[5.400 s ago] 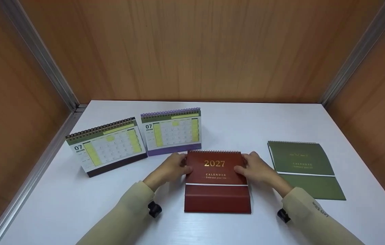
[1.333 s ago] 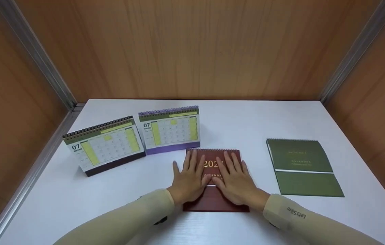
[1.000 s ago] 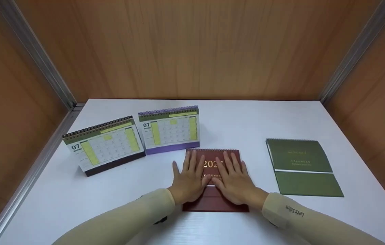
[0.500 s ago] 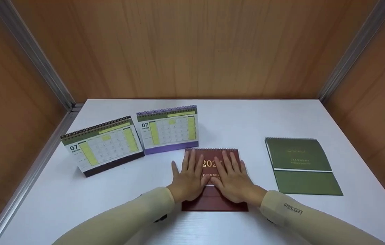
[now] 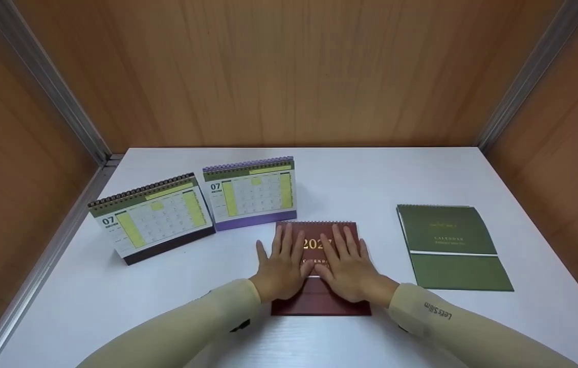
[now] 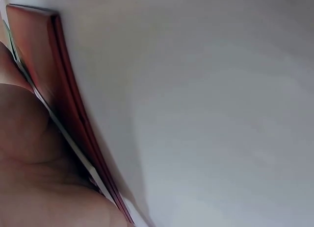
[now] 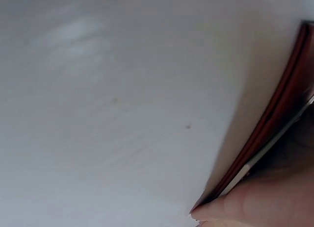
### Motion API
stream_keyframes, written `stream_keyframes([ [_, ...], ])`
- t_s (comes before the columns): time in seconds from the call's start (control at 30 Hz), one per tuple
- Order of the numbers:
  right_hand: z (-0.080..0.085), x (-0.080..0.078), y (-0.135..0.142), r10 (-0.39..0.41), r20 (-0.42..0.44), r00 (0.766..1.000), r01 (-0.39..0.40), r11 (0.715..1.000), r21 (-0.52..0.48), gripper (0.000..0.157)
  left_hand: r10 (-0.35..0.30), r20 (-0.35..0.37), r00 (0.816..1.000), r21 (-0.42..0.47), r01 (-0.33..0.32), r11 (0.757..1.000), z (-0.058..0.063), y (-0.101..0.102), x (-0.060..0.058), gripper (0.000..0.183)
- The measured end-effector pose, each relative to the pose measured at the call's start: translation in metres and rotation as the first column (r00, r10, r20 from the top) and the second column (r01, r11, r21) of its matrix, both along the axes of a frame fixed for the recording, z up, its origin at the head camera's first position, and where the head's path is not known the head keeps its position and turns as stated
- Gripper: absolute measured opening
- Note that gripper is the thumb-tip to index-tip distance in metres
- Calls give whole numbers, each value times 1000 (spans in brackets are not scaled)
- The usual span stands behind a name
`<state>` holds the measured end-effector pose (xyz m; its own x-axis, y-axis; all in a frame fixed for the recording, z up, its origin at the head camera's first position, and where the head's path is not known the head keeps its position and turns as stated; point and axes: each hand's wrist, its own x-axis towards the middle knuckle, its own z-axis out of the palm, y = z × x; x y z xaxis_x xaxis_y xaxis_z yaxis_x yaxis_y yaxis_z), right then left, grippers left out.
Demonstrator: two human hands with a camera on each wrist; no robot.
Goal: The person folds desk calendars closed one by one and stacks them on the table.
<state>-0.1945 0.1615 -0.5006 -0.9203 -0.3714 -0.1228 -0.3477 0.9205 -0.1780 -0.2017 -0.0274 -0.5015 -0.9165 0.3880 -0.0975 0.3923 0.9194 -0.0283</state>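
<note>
A dark red 2027 desk calendar (image 5: 319, 305) lies folded down on the white table, its spiral binding at the far edge. My left hand (image 5: 281, 271) rests palm down on the left half of its cover, fingers straight and spread. On the right half my right hand (image 5: 350, 273) lies the same way, the two thumbs close together. Between them part of the gold lettering shows; the rest is covered. From the left wrist, the calendar's layered side edge (image 6: 73, 99) runs past the palm. The right wrist view has the opposite red edge (image 7: 274, 107) beside the hand.
Two desk calendars stand propped up at the back left, one with a black base (image 5: 171, 246) and one with a purple base (image 5: 256, 220). A green calendar (image 5: 460, 271) lies folded at the right. Wood-grain panels (image 5: 289, 71) wall the table (image 5: 371, 179) on three sides.
Several seconds ago both hands held the red calendar by its sides; now they lie flat on its cover. Over the last second the hands have stayed still, with only a slight shift of the head view.
</note>
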Motion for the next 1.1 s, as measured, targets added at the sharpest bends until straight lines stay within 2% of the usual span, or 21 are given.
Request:
stream_keyframes([
  [0.27, 0, 0, 0, -1, 16, 1000, 1, 1000, 1, 73, -3, -15, 1000, 2, 3, 1000, -3, 0, -1, 72],
  [0.5, -2, -2, 1, 18, -3, 1000, -19, 1000, -14, 73, 15, 54, 998, 43, -17, 999, -1, 0, -3, 72],
  [0.77, -1, -1, 1, 30, -55, 998, -32, 999, -34, 72, 5, 93, 996, 36, -9, 999, 6, 0, -4, 72],
  [0.97, 2, 0, 1, 36, -44, 998, -37, 999, -32, 72, -6, 12, 1000, -12, 7, 1000, 2, -1, -2, 72],
  [1.03, 6, 2, 1, 37, -37, 999, -38, 999, -35, 72, -18, -5, 1000, -22, 18, 1000, 7, -2, 0, 71],
  [1.1, 10, 2, 2, 43, -36, 998, -44, 999, -26, 73, -24, 6, 1000, -18, 24, 1000, 12, -3, 0, 72],
])
